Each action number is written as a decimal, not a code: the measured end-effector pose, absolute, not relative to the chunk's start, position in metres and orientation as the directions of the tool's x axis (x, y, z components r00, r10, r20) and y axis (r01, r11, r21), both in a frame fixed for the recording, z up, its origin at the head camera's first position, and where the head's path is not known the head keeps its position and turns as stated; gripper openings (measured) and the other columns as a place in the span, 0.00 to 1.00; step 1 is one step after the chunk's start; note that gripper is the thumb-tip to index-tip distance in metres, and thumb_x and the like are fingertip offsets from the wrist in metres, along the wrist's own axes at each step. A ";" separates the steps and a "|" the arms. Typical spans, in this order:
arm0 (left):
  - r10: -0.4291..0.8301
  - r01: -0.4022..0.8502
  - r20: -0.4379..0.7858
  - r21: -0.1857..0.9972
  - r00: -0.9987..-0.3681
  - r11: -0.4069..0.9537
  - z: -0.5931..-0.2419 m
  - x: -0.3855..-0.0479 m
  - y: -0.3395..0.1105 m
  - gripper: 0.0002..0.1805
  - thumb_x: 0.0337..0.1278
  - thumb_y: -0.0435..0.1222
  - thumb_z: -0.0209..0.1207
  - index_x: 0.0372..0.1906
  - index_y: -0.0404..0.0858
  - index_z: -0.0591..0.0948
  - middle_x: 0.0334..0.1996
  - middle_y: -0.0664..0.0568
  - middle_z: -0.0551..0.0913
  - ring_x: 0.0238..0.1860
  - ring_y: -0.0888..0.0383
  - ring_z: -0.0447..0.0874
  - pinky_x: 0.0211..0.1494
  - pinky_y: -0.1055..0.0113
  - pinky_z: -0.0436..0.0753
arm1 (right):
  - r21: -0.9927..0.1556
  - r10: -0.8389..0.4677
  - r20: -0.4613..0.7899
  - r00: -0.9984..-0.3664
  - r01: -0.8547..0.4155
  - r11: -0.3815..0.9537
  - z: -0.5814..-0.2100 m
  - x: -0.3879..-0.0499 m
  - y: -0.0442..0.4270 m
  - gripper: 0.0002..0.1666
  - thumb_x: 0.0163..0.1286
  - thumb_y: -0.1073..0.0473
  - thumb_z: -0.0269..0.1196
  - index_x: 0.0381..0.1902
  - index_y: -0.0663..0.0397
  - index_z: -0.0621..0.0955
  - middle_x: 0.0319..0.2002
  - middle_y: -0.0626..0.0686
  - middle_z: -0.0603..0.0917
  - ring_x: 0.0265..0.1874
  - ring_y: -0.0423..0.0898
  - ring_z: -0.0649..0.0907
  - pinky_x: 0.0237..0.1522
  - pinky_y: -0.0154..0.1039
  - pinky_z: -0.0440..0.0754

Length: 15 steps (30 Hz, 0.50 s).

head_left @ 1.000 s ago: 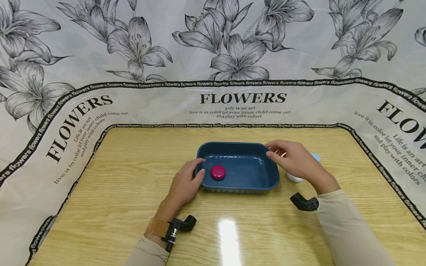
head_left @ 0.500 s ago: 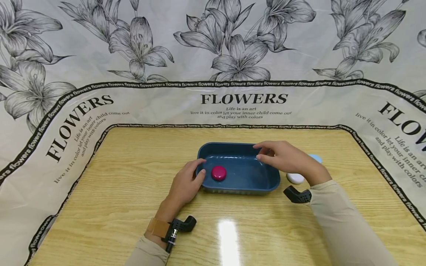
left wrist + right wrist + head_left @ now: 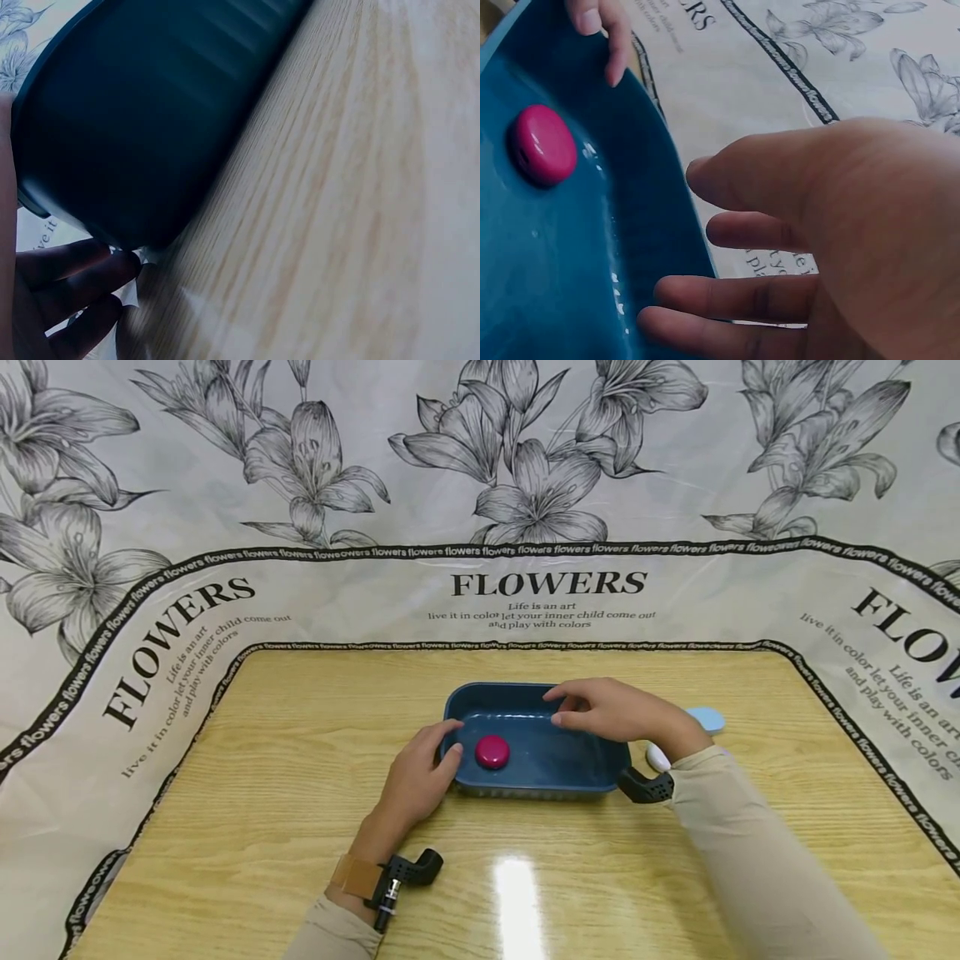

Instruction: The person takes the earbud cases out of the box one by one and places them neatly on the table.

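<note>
A deep blue rectangular container (image 3: 551, 789) with rounded corners stands on the table. My left hand (image 3: 416, 772) holds its left end, thumb and forefinger over the rim; in the left wrist view the other fingers (image 3: 90, 289) lie by the outer wall. Inside, towards the left, lies a small, glossy, round magenta object (image 3: 492, 752); the right wrist view shows a small dark notch in its side. Above the container's right part hovers my right hand (image 3: 611, 710), fingers loosely bent and apart, with nothing between them. It covers the container's far right corner.
Right of the container lie a white rounded object (image 3: 657, 757) and a light blue round-ended piece (image 3: 707, 720), both partly hidden by my right arm. A flower-printed sheet (image 3: 547, 602) borders the wooden table (image 3: 300, 735) at the back and sides.
My right hand has moved left, from the container's right rim to above its inside. The left hand, the container and the magenta object stay in place.
</note>
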<state>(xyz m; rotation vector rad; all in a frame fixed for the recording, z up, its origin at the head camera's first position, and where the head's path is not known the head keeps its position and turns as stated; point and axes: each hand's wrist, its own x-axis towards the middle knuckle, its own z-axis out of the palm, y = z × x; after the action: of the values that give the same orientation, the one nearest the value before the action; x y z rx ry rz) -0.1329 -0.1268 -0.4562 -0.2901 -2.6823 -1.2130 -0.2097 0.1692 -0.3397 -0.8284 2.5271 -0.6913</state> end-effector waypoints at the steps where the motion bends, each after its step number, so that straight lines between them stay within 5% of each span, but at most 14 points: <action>1: 0.102 0.252 0.245 0.719 -0.964 0.647 -0.456 -0.133 -0.127 0.20 0.73 0.47 0.52 0.65 0.52 0.77 0.61 0.56 0.78 0.64 0.57 0.74 0.65 0.52 0.74 | -0.560 -0.633 -0.210 -0.745 -0.440 0.703 -0.340 -0.210 0.168 0.31 0.75 0.45 0.59 0.69 0.55 0.74 0.51 0.51 0.83 0.44 0.45 0.82 0.46 0.47 0.81; 15: 0.104 0.254 0.246 0.719 -0.964 0.647 -0.457 -0.132 -0.127 0.20 0.73 0.47 0.52 0.65 0.51 0.77 0.61 0.55 0.78 0.64 0.56 0.74 0.65 0.51 0.73 | -0.455 -0.700 -0.287 -0.654 -0.550 0.701 -0.350 -0.217 0.130 0.29 0.73 0.49 0.62 0.67 0.55 0.76 0.44 0.48 0.85 0.39 0.41 0.83 0.45 0.45 0.81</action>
<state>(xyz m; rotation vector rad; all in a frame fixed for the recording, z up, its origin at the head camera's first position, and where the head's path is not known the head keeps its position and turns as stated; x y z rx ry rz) -0.1324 -0.1269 -0.4568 -0.2944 -2.6821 -1.2137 -0.2173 0.1302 -0.3503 -0.9633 2.4660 -0.4584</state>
